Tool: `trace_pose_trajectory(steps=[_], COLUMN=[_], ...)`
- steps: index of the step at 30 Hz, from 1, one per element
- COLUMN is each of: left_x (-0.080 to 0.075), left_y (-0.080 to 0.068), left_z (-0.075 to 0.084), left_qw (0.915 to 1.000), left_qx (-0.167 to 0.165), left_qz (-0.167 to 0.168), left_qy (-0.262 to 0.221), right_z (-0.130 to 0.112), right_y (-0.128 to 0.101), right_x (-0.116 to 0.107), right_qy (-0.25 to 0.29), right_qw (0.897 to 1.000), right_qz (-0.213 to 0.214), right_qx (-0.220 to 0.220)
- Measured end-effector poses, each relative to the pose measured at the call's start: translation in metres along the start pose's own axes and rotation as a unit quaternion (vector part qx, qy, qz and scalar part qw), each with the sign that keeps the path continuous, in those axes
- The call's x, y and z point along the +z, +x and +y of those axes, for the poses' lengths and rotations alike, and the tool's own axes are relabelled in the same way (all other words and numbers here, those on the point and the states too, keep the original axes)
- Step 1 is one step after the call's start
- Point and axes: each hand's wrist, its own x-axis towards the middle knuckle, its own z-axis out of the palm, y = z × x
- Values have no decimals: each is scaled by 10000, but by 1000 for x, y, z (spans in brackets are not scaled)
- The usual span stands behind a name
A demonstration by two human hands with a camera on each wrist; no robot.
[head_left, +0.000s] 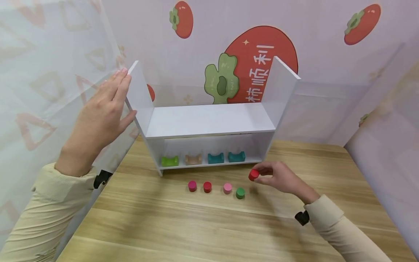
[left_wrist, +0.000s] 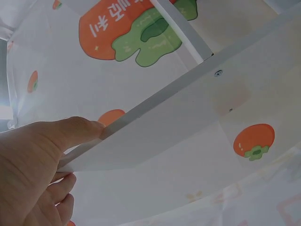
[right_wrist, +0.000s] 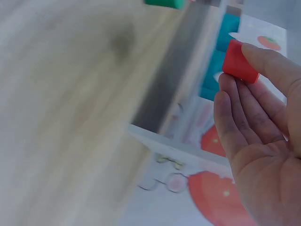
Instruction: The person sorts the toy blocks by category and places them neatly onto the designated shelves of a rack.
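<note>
Right hand pinched a red cylinder by the shelf; left hand steadied the shelf's left wall.

The right hand (head_left: 279, 178) held a red cylinder (head_left: 253, 175) between thumb and fingertips, just above the bench (head_left: 209, 225) and near the right front corner of the white shelf (head_left: 209, 120). The left hand (head_left: 101, 109) lay with straight fingers flat against the outside of the shelf's left upright wall, thumb at its front edge, holding nothing. In the shelf's lower compartment stood four notched blocks in a row: green (head_left: 170, 161), tan (head_left: 193, 159) and two teal (head_left: 216, 158) (head_left: 236, 157). On the bench in front lay four more cylinders, well apart from each other: magenta (head_left: 192, 186), red (head_left: 207, 187), pink (head_left: 227, 188) and green (head_left: 240, 193), the green one nearest the right hand.
</note>
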Motion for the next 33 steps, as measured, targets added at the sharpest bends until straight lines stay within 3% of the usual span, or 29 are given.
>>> trace_pose_trajectory(steps=[17,26,33], left_x=[-1,-1,-1], left_y=[4,6,6], left_z=[0,1,1], left_qw=[10000,9999,9998], left_qx=[14,18,-28], left_qz=[-46,-124,-208], left_qy=[20,12,57], right_z=[-68,-125,-180], right_y=[18,50,84], right_x=[-86,-112,-118], right_qy=[-348,-590,-667], right_qw=[9993,9969,9939], right_qz=[31,-94,-248], right_qx=[-162,-521,-838])
